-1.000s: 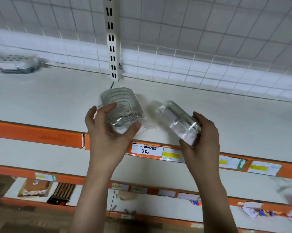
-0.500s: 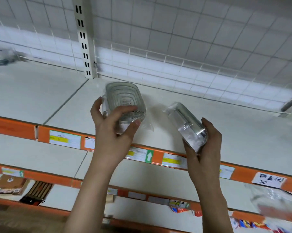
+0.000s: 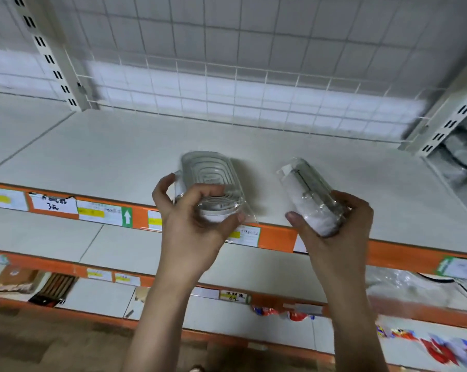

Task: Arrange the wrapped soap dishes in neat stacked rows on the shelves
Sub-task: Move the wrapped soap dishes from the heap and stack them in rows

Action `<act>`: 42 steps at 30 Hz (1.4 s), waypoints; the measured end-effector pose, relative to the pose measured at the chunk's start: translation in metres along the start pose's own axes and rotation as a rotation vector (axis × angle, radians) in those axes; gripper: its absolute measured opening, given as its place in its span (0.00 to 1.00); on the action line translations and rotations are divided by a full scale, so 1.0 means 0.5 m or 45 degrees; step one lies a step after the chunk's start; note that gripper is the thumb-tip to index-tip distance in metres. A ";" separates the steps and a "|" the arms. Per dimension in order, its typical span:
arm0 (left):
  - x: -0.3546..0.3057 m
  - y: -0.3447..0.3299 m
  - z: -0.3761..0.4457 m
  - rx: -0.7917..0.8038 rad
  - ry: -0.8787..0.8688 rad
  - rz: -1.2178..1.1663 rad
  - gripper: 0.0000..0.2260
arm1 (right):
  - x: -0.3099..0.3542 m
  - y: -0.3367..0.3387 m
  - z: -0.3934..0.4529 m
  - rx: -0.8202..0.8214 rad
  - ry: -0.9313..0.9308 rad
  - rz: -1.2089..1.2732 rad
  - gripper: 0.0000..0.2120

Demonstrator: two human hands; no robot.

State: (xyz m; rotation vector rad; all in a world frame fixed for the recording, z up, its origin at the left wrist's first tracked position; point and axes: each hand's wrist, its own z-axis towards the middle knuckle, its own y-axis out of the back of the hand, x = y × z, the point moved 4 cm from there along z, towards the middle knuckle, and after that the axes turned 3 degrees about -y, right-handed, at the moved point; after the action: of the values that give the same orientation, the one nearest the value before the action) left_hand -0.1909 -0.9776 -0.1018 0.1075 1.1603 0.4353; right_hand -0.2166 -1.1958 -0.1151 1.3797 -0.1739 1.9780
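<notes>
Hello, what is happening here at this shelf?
A person is stocking wrapped soap dishes. The left hand grips one dish, and the right hand grips another dish. Both dishes are held above the front of the top shelf, not yet set down.

Both forearms are reaching up and forward, wrists raised; the left hand (image 3: 192,224) is curling fingers and thumb around a held item, while the right hand (image 3: 331,232) is gripping another.

White shelf (image 3: 119,157), blurred packs (image 3: 466,159) perhaps.
</notes>
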 end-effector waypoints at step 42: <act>-0.454 -0.508 -0.114 -0.177 -0.350 -0.251 0.24 | -0.046 0.582 0.331 -0.113 0.819 -0.150 0.24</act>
State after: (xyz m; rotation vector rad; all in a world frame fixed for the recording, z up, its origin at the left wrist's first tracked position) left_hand -0.2463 -1.3051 -0.0060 -0.0662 0.8577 0.3135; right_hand -0.2639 -1.5015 0.0147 0.6302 0.1144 2.1748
